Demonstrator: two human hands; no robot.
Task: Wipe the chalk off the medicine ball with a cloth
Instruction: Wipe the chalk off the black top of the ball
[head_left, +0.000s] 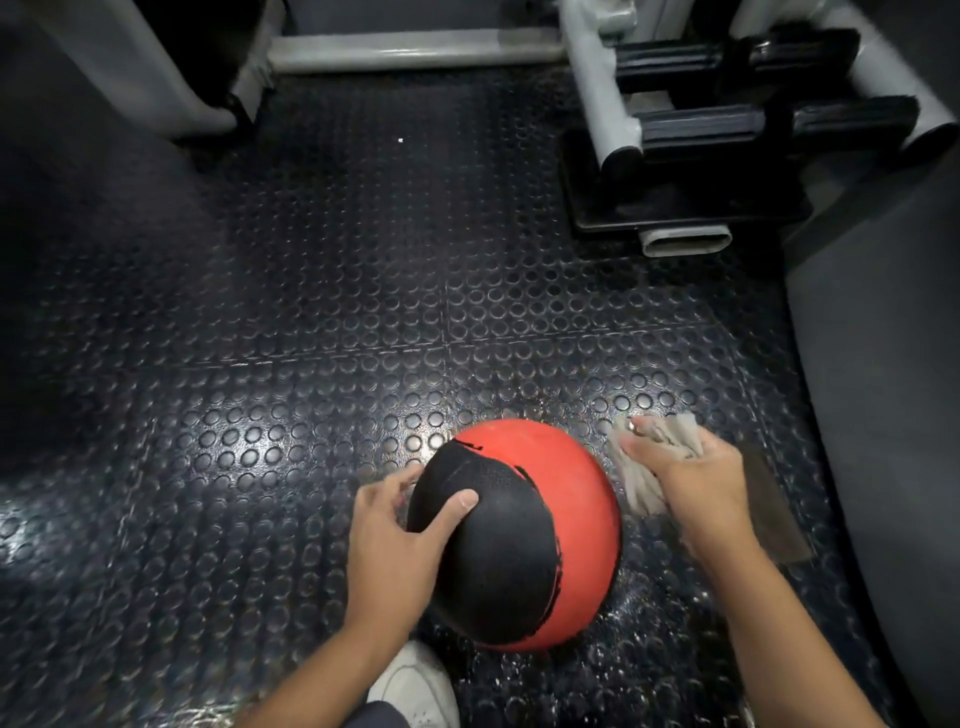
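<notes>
– Red and black rubber: that's the medicine ball (514, 535), sitting on the studded floor (311, 312) near the person, a little right of centre. How far along is the wiping?

– Hard to call. The faces turned to the camera, the black panel and the red band, show no white chalk that I can make out. The underside and far side are hidden, so I can't say they're clean.

– And the hands?

– The left hand (395, 551) grips the ball's left side, thumb on the black panel, fingers curled round the edge; it seems to be steadying or turning the ball. The right hand (701, 483) clutches a bunched grey cloth (641, 486) just beside the ball's right edge. Whether the cloth touches the rubber, I can't tell.

– So what's left?

– My guess: roll the ball and rub whatever faces are out of view.

– Count it up.

– One ball, one cloth, two hands. One white shoe (415, 686) near the bottom edge. Grey machine frames (597, 104) stand at the far side; I won't put a number on those.
</notes>
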